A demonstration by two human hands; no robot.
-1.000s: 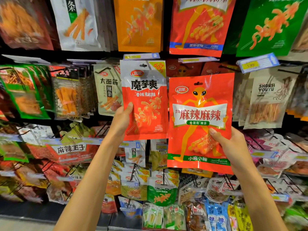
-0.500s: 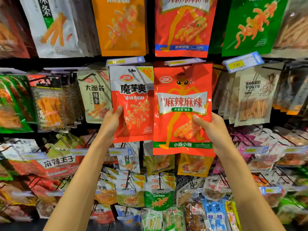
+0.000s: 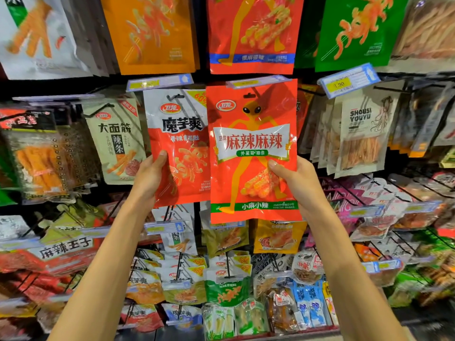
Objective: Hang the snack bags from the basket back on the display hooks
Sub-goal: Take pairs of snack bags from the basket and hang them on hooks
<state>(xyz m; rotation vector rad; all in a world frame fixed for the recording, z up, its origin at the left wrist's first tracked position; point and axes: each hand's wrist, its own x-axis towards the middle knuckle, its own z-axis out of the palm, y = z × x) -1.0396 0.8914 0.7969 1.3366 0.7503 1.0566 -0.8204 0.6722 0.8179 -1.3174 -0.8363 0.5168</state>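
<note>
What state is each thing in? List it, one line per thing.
Left hand: grips the white-and-red bag by its lower left edge.
White-and-red bag: upright, held up at its hook; whether it is threaded on cannot be told.
Right hand: grips the red alien bag at its right edge.
Red alien bag: upright, hang hole just under a price tag, overlapping the white-and-red bag's right edge.
Yellow price tag: reads 3.90.
</note>
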